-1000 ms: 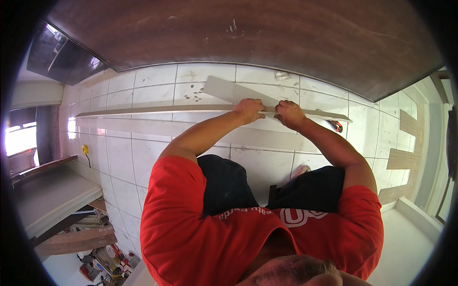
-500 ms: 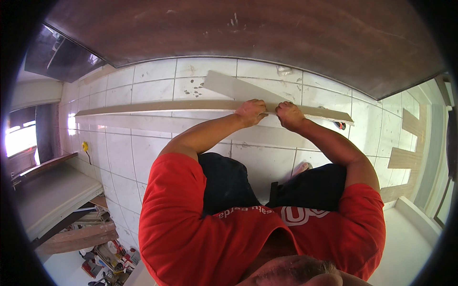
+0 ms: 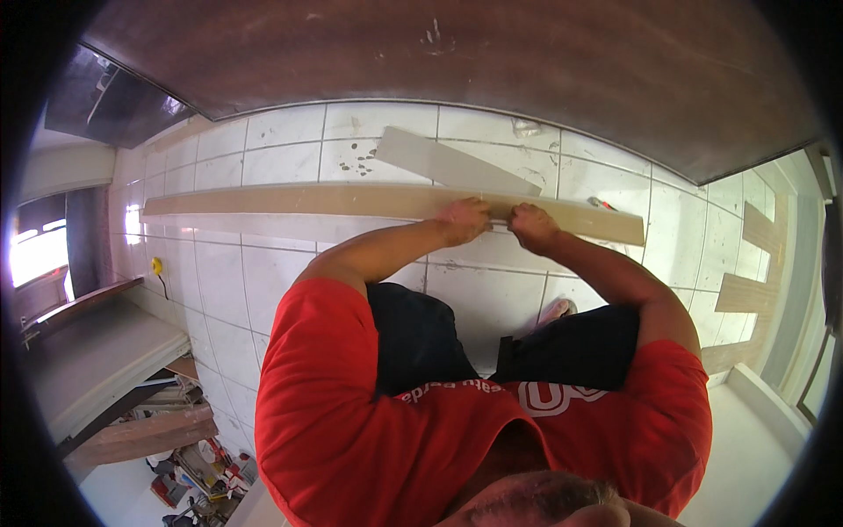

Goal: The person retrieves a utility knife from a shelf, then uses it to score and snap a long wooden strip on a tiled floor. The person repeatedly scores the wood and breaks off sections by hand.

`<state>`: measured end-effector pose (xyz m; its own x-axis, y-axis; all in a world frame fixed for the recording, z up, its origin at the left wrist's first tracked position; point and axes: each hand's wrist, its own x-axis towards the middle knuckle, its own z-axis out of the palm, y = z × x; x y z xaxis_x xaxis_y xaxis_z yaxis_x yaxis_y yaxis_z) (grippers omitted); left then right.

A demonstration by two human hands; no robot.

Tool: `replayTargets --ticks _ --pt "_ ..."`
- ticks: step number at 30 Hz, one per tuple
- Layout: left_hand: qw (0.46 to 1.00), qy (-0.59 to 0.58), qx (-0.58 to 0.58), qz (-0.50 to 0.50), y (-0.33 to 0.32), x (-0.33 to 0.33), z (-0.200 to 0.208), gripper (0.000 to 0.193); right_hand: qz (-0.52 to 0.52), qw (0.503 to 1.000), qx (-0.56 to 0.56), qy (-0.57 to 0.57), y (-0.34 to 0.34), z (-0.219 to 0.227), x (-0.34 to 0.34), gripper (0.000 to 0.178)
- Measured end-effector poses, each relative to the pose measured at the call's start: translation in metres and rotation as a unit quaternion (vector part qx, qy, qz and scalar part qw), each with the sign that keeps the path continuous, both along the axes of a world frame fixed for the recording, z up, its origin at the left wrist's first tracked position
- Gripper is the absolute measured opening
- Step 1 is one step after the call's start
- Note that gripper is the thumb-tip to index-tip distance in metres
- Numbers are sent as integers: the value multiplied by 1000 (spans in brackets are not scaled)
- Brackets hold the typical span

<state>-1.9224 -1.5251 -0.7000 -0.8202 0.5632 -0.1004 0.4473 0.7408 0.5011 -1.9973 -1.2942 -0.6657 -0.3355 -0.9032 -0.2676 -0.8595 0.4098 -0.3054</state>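
Observation:
A long, narrow tan board (image 3: 307, 198) spans the floor in front of my knees, its broad face turned up. My left hand (image 3: 463, 221) is closed on its near edge, right of the middle. Close beside it, with a small gap between, my right hand (image 3: 534, 228) also grips that edge. My fingertips are partly hidden, so the exact grip does not show. Beyond the board lies a shorter grey strip (image 3: 443, 161), its near right end meeting the board's far edge. A small red and black tool (image 3: 602, 204) rests on the floor behind the board's right part.
White floor tiles (image 3: 281, 164) carry dark spots. A large brown panel (image 3: 527, 61) stands along the far side. At the left lies a yellow tape measure (image 3: 157, 266); tools and scraps (image 3: 198, 479) are piled at lower left. Wood-toned planks (image 3: 745, 293) lie at right.
The board has tilted so more of its broad face shows, and its right end has come nearer to me. The red and black tool now shows beyond it. Both hands keep their grip.

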Motion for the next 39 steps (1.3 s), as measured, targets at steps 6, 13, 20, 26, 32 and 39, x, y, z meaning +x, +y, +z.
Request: replayTargets --ticks 6,13,20,26,32,39 --pt "998 53 -8 29 -15 -25 19 41 -50 998 36 -20 -9 14 -36 12" --pt "980 88 -152 99 -51 -24 37 60 -74 996 49 -6 -7 38 -57 20" --pt "986 -108 -105 75 -68 -38 53 41 -83 992 73 -64 1 64 -74 20" --pt "978 -171 -26 115 -36 -43 69 31 -184 950 161 -193 27 91 -85 25" --pt "984 -129 -34 118 -12 -54 73 30 -200 962 86 -165 61 83 -91 27" --pt "974 -156 -25 162 -2 -70 94 30 -216 972 20 -94 77 81 -107 27"
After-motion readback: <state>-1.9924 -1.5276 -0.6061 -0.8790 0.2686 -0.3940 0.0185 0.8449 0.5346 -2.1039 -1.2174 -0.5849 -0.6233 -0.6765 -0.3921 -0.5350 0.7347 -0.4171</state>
